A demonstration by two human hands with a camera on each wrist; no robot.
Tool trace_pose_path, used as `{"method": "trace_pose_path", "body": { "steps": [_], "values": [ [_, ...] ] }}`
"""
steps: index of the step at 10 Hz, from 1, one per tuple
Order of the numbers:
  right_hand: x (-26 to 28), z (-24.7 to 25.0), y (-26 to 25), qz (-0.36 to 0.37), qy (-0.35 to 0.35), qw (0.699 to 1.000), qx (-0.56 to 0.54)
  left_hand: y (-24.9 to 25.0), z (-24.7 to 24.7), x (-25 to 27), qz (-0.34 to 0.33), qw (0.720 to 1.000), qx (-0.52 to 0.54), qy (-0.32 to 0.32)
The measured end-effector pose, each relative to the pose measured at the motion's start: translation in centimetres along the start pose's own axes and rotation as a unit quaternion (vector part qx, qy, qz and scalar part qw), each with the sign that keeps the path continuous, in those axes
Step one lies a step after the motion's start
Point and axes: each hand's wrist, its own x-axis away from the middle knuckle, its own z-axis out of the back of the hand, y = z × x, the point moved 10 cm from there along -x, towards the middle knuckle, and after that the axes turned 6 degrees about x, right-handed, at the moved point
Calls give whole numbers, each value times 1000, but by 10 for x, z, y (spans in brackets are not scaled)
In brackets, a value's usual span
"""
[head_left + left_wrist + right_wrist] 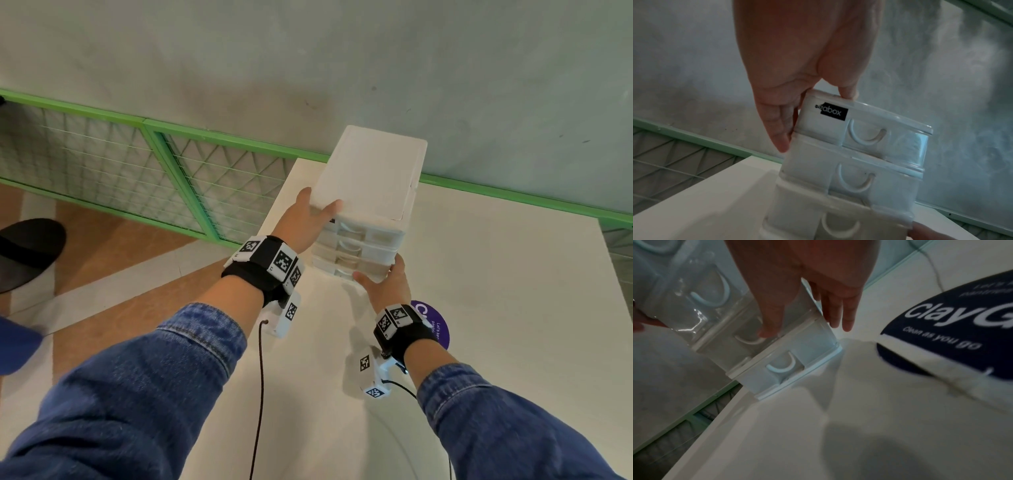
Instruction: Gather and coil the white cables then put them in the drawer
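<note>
A white drawer unit [370, 171] with several translucent drawers, all pushed in, stands at the far left of the white table [496, 308]. My left hand [308, 216] grips its top left front corner, thumb on the lid and fingers down the left side; the left wrist view shows the left hand [797, 73] on the unit [869, 162]. My right hand [387, 284] holds the lower right front corner. The right wrist view shows that hand [807, 288] with its thumb on a lower drawer front of the unit [781, 369] and its fingers along the right side. No white cable shows plainly.
A round purple sticker [440, 325] lies on the table just right of my right wrist. A green mesh fence [120, 161] runs behind and left of the table under a grey wall. A dark shoe [27, 250] is on the floor at the left.
</note>
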Motion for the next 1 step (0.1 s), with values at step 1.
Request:
{"method": "trace_pose_path", "body": {
  "steps": [1],
  "values": [
    [14, 3, 15, -4, -58, 993, 104, -21, -4, 13, 18, 1000, 18, -2]
  ]
}}
